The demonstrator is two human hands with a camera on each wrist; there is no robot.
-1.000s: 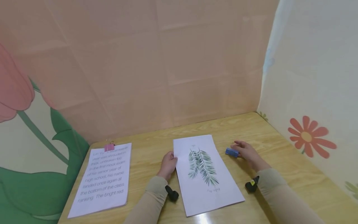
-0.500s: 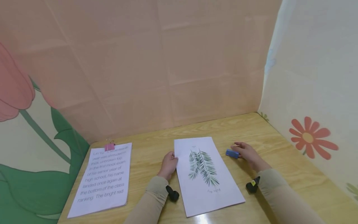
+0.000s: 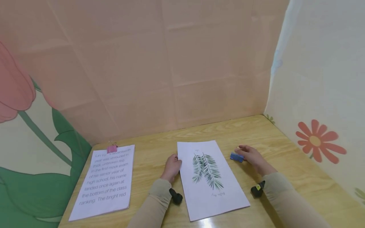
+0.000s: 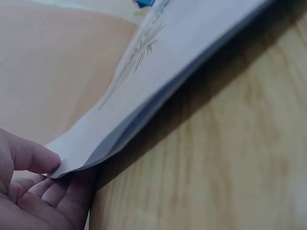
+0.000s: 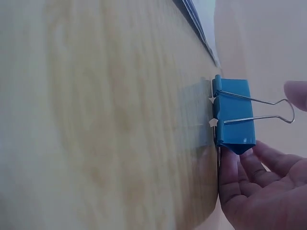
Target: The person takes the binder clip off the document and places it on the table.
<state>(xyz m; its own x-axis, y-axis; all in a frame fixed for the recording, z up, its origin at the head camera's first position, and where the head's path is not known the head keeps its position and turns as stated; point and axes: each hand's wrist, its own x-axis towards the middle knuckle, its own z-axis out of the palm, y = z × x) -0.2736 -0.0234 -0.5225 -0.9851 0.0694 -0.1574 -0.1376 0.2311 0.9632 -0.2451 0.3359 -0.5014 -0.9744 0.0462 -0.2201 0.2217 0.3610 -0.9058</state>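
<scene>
A white paper stack (image 3: 212,198) with green palm leaves printed on it lies at the table's middle. Its left edge is pinched by my left hand (image 3: 172,166); in the left wrist view the thumb is on top, fingers underneath, and that corner (image 4: 72,153) bends upward. To the right, my right hand (image 3: 252,155) holds a blue binder clip (image 3: 236,157) at the tabletop, apart from the paper. In the right wrist view the curled fingers (image 5: 261,175) touch the clip's end, and the thumb is close to its wire handle (image 5: 283,117).
Another stack of printed text sheets (image 3: 105,186) lies at the left, with a pink binder clip (image 3: 112,148) on its top edge. A pink backdrop (image 3: 171,79) closes the back of the wooden table (image 3: 154,142); a flowered wall (image 3: 322,95) runs along the right.
The blue binder clip has tilted slightly in my right hand. The paper's far edge has dropped slightly in the head view; both hands stay nearly in place.
</scene>
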